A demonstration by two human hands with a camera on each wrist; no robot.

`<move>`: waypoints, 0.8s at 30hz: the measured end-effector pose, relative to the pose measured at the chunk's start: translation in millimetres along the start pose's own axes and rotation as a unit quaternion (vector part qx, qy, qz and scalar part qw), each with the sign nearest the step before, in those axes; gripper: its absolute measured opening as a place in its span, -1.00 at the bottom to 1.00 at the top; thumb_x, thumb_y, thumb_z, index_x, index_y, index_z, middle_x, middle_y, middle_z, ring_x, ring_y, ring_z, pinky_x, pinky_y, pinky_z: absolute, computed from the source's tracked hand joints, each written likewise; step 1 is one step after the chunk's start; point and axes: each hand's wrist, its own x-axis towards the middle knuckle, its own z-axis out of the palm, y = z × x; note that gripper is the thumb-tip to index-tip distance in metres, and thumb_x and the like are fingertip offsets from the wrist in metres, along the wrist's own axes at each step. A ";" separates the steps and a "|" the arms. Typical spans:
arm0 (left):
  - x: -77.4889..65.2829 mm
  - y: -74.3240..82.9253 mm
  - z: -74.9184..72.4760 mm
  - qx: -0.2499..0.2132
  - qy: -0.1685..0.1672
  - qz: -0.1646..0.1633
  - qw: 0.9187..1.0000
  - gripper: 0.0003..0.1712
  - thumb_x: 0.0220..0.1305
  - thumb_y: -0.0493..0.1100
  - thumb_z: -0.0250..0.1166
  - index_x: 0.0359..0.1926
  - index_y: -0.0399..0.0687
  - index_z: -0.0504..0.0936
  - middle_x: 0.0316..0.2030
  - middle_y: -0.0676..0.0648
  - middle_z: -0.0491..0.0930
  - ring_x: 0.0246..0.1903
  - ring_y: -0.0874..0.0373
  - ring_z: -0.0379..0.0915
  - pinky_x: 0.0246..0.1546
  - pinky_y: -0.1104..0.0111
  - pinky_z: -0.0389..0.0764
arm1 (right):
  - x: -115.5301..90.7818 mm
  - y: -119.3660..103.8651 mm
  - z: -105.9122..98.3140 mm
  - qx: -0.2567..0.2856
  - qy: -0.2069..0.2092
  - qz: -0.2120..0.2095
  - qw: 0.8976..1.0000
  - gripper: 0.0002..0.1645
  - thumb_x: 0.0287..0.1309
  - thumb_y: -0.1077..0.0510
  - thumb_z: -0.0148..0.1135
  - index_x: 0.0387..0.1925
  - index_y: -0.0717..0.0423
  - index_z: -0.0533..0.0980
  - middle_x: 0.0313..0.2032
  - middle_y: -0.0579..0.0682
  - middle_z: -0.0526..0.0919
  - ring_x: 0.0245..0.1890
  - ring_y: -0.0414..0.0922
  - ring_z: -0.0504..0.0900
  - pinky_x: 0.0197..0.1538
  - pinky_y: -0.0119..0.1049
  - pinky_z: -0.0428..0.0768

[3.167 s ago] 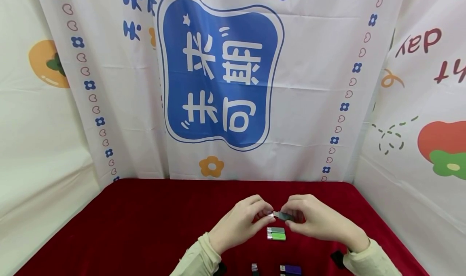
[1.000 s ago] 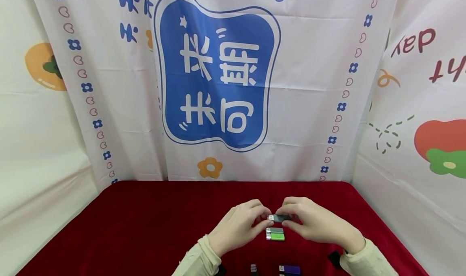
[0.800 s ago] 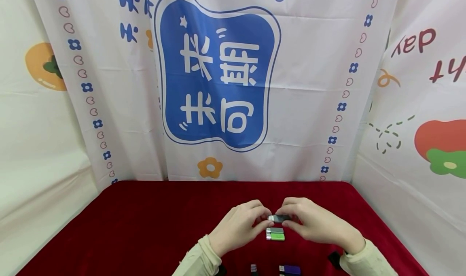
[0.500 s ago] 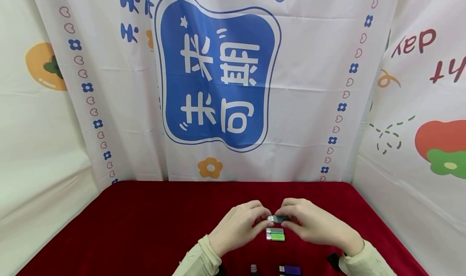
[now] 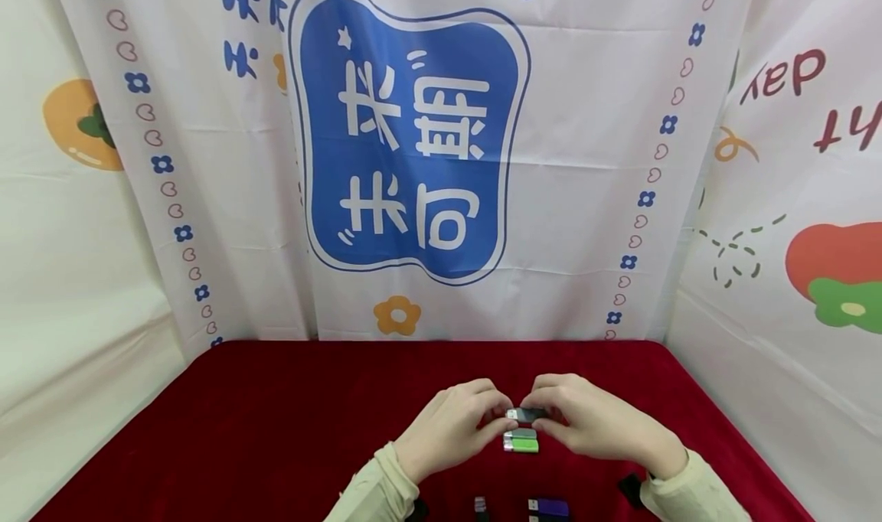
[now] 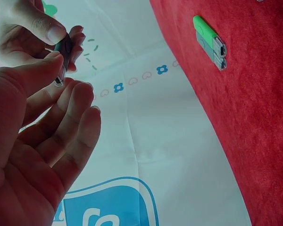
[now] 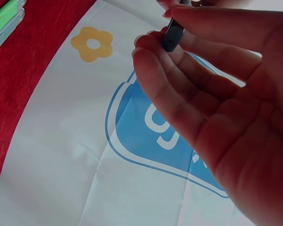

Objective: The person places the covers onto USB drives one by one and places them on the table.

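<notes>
Between both hands, lifted over the red cloth, is a dark grey USB flash drive [image 5: 530, 414] with a clear cap [image 6: 60, 81] over its metal plug. My left hand [image 5: 455, 422] pinches the capped end between thumb and fingertips. From the other side, my right hand [image 5: 596, 422] holds the drive's dark body by thumb and fingers; its rounded end sticks out in the right wrist view. Just nearer on the cloth, a grey flash drive [image 5: 525, 434] and a green flash drive [image 5: 526, 445] lie side by side, both with clear caps.
At the front edge of the red cloth [image 5: 276, 430] lie a purple flash drive [image 5: 553, 507] with bare plug, a dark one beside it, and a small dark drive [image 5: 481, 507] further left. A black object [image 5: 630, 490] sits by the right cuff. Printed white curtains surround the table.
Around three seconds ago the bare plug showed between the hands, cap held apart at the left. By one second ago the cap covered the plug; since then the hands have barely moved.
</notes>
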 end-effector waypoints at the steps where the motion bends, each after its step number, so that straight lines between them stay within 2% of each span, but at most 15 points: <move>1: -0.2 -0.2 -0.1 0.001 0.000 -0.001 1.000 -0.85 0.30 -0.08 0.36 -0.18 -0.01 0.71 -0.33 0.16 0.55 -0.42 0.46 0.42 -0.39 0.73 0.38 | 0.1 0.1 0.1 0.001 -0.001 0.001 1.000 -0.74 0.13 0.35 0.36 -0.17 0.00 0.68 -0.30 -0.32 0.54 -0.37 -0.37 0.48 -0.30 -0.38 0.58; 7: -1.2 -1.1 0.7 0.006 -0.005 -0.002 1.000 -0.86 0.30 -0.08 0.36 -0.19 0.00 0.70 -0.32 0.16 0.55 -0.41 0.48 0.41 -0.40 0.72 0.38 | 0.4 0.8 1.3 0.007 -0.006 0.010 1.000 -0.75 0.13 0.34 0.36 -0.16 0.02 0.68 -0.30 -0.31 0.54 -0.39 -0.36 0.47 -0.32 -0.43 0.55; 24: -2.2 -1.6 -0.2 0.006 -0.016 -0.003 1.000 -0.87 0.29 -0.07 0.38 -0.19 0.02 0.70 -0.32 0.17 0.55 -0.41 0.48 0.41 -0.43 0.72 0.38 | 0.5 1.9 2.9 0.018 -0.011 0.014 1.000 -0.75 0.14 0.34 0.36 -0.17 0.01 0.68 -0.31 -0.29 0.56 -0.41 -0.37 0.47 -0.34 -0.37 0.58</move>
